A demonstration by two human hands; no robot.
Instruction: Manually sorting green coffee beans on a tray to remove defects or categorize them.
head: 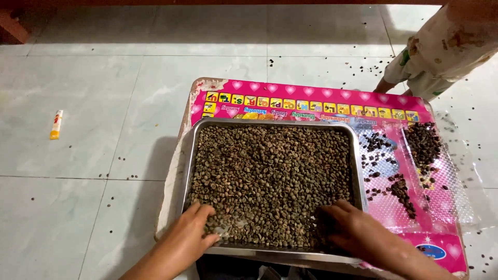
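Currently both of your hands are down in the metal tray, at its near edge. Your left hand lies flat, fingers spread loosely over the pale green coffee beans, gripping nothing. Your right hand rests likewise, fingers splayed and pressing into the beans, with no bean visibly pinched.

Position: the tray sits on a pink low tabletop on the tiled floor.

Progress, judged from the layout: sorting looks partly done. Two heaps of dark beans lie on a clear plastic sheet to the right of the tray, with a scatter between them, apparently culled rejects. The tray is full nearly edge to edge, apart from a small bare patch by your left hand, so most of the batch appears unchecked.

Noted: stray beans across the floor; a small white and orange tube far left; another person's legs at top right.
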